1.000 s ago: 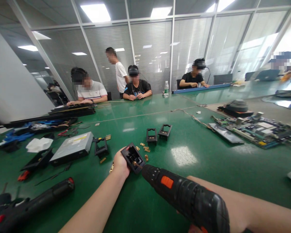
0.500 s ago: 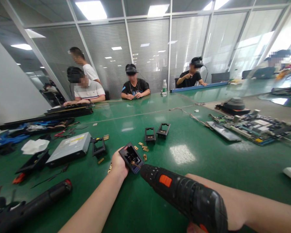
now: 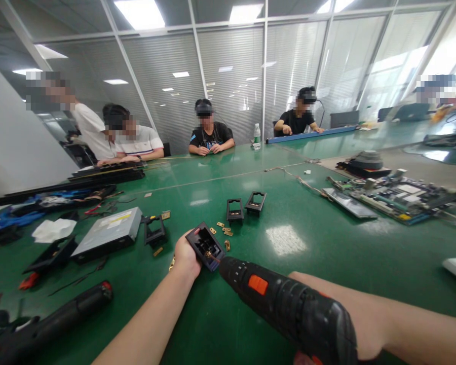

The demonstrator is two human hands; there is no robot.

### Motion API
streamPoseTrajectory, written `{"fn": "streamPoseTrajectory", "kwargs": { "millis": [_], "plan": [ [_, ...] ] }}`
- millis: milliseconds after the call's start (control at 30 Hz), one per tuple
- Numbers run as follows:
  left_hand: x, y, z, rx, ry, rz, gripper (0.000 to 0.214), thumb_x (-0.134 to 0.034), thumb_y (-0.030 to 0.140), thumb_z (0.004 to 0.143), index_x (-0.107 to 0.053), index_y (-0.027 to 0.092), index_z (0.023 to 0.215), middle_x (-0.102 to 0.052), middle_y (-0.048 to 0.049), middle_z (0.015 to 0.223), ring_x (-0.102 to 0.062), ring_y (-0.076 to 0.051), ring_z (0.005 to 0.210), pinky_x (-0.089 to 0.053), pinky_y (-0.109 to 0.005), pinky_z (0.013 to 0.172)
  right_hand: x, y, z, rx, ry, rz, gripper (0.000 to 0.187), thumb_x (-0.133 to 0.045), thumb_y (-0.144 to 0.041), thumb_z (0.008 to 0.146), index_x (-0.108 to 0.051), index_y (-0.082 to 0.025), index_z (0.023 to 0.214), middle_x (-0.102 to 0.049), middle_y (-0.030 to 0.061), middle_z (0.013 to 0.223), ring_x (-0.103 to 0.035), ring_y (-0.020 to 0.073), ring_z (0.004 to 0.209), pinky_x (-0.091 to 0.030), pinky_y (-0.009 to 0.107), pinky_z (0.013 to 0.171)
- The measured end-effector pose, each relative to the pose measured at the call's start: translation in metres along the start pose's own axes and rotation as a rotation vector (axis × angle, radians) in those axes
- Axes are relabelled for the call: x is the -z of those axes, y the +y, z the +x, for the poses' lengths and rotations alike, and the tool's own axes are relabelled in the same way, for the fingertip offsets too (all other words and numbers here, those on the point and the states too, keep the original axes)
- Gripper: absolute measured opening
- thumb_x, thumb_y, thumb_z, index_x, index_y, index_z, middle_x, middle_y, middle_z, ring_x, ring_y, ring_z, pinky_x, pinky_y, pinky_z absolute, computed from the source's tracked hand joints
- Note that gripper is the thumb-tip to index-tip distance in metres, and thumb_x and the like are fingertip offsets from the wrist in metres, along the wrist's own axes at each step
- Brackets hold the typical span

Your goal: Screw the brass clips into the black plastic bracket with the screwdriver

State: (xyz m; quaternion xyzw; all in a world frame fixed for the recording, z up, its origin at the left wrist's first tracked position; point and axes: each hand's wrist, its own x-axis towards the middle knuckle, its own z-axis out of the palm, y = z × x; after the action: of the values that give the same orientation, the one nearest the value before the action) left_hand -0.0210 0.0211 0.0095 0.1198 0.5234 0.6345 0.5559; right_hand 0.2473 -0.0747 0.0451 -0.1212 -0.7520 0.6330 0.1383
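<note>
In the head view, my left hand (image 3: 186,257) grips a black plastic housing (image 3: 200,237), its open side tilted toward me. My right hand (image 3: 349,309) is wrapped round a black cordless drill (image 3: 285,304) with an orange switch; most of its fingers are hidden behind the tool. The drill's bit (image 3: 214,257) reaches into the housing and meets a brass piece (image 3: 208,253) inside. Several small brass plates (image 3: 227,232) lie on the table just beyond the housing. Two more black frames (image 3: 234,211) stand farther back.
Left of my hand are another black frame (image 3: 154,232), a silver disc drive (image 3: 110,235) and a second power tool (image 3: 61,319). Circuit boards (image 3: 406,195) lie at the right on the green table (image 3: 311,203). A bottle (image 3: 257,137) and several people are across it.
My hands, the drill and the housing hold nearly the same pose. Across the table, a standing person in white has moved left and leans beside a seated person; another person's hand has dropped to the blue bar.
</note>
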Motion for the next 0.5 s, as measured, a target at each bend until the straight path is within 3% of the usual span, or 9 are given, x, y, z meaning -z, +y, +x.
{"fn": "streamPoseTrajectory", "kwargs": {
  "millis": [100, 200, 267, 367, 500],
  "plan": [
    [0.0, 0.0, -0.001, -0.012, -0.006, 0.002, 0.012, -0.053, 0.021, 0.078, -0.062, 0.018, 0.071, -0.065, -0.0053, 0.062, -0.063, -0.022, 0.054, -0.054, -0.036, 0.053, -0.001, 0.003, 0.001, 0.023, 0.109, 0.058, 0.017, -0.065, -0.016, 0.067, -0.05, -0.015, 0.058, -0.037, -0.0046, 0.053, -0.034, 0.0077, 0.052, -0.029, 0.02, 0.049],
    [0.0, 0.0, 0.0, 0.016, -0.027, 0.007, 0.014, -0.053, 0.022, 0.079, -0.063, 0.017, 0.073, -0.066, -0.0061, 0.064, -0.064, -0.023, 0.055, -0.054, -0.036, 0.054, -0.004, 0.006, 0.002, 0.044, 0.05, 0.007, 0.012, -0.065, -0.014, 0.069, -0.054, -0.014, 0.063, -0.044, -0.0032, 0.058, -0.04, 0.0086, 0.056, -0.031, 0.02, 0.052],
    [0.001, 0.0, 0.002, 0.021, -0.035, -0.001, 0.015, -0.052, 0.022, 0.08, -0.064, 0.016, 0.073, -0.066, -0.0068, 0.064, -0.064, -0.023, 0.056, -0.054, -0.036, 0.055, -0.006, 0.008, 0.003, 0.181, 0.094, 0.013, 0.027, -0.065, -0.015, 0.064, -0.04, -0.015, 0.054, -0.036, -0.0048, 0.051, -0.033, 0.0068, 0.048, -0.024, 0.02, 0.045],
    [0.002, -0.002, 0.004, 0.002, -0.046, -0.015, 0.016, -0.051, 0.023, 0.08, -0.063, 0.016, 0.073, -0.066, -0.0069, 0.065, -0.064, -0.023, 0.056, -0.054, -0.037, 0.056, -0.007, 0.012, 0.004, 0.087, 0.119, 0.053, 0.03, -0.064, -0.016, 0.066, -0.038, -0.016, 0.053, -0.033, -0.0049, 0.051, -0.033, 0.0067, 0.048, -0.027, 0.019, 0.044],
    [0.004, -0.002, 0.005, 0.021, -0.038, 0.003, 0.015, -0.052, 0.024, 0.08, -0.065, 0.016, 0.076, -0.067, -0.0076, 0.067, -0.064, -0.024, 0.057, -0.054, -0.038, 0.057, -0.005, 0.015, 0.002, 0.033, 0.112, 0.051, 0.021, -0.075, -0.024, 0.066, -0.058, -0.013, 0.058, -0.042, -0.0039, 0.054, -0.036, 0.0076, 0.051, -0.031, 0.02, 0.046]
  ]
}}
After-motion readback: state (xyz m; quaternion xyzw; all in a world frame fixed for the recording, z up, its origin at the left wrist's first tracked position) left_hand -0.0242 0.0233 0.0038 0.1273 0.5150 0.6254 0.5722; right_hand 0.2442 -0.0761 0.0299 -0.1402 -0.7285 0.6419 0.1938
